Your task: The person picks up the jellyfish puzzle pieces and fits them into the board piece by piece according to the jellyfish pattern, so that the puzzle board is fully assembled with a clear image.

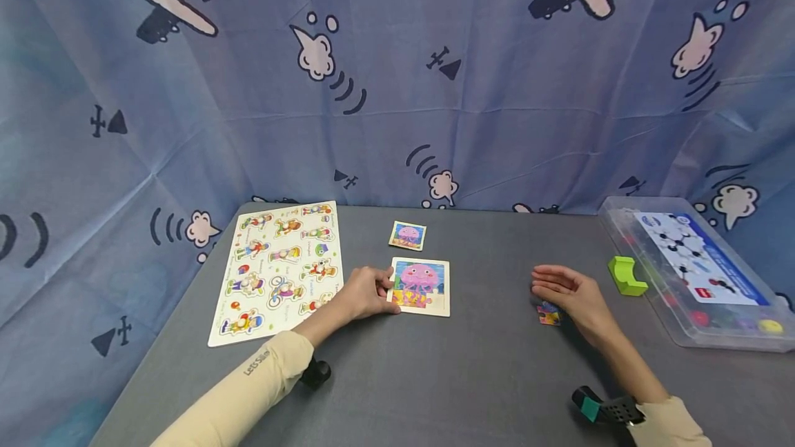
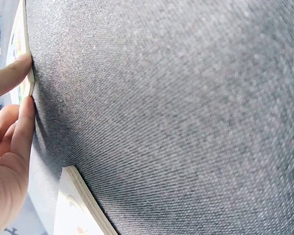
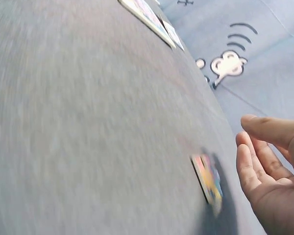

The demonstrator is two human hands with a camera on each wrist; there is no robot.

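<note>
A small square jigsaw puzzle board (image 1: 442, 308) with a pink jellyfish picture and a pale frame lies at mid-table. Part of its lower right picture area is bare wood. My left hand (image 1: 366, 293) grips the board's lower left corner between thumb (image 2: 12, 76) and fingers (image 2: 23, 125). Over to the right, my right hand (image 1: 573, 299) hovers beside and partly over some colourful puzzle pieces (image 1: 549, 314). Its fingers are loosely bent, and nothing shows between them in the right wrist view. The hand hides part of those pieces in the head view.
A small jellyfish picture card (image 1: 407, 235) lies behind the board. At left is a large wooden peg puzzle (image 1: 282, 274) with cartoon figures. A green curved block (image 1: 627, 276) stands near a clear plastic case (image 1: 702, 274) at right. A printed curtain (image 1: 385, 88) hangs behind the table.
</note>
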